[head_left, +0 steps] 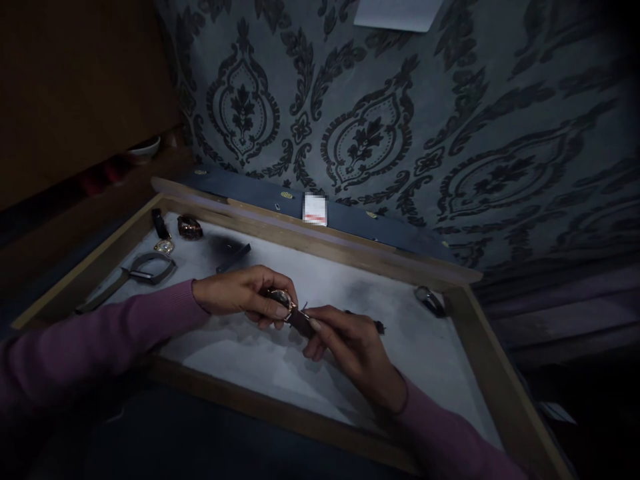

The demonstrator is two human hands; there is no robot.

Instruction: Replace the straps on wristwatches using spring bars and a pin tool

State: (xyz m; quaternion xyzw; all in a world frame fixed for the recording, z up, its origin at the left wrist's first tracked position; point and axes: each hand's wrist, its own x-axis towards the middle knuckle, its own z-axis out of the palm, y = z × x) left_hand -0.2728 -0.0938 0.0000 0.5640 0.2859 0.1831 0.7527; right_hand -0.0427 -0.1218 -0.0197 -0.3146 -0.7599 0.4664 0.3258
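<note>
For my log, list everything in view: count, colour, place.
tray: 1, brown, centre
held watch: 1, dark and rose-gold, over tray
watch-like pieces: 3, dark and gold, tray's far corners
band: 1, grey, tray's left
bar: 1, black, tray's back left
unclear item: 1, dark, tray's right half
card: 1, white and red, tray's back edge
cloth: 1, blue, behind tray
wallpaper: 1, grey, background
paper: 1, white, top
panel: 1, brown, left
left hand, right hand: 2, purple-sleeved, on held watch
</note>
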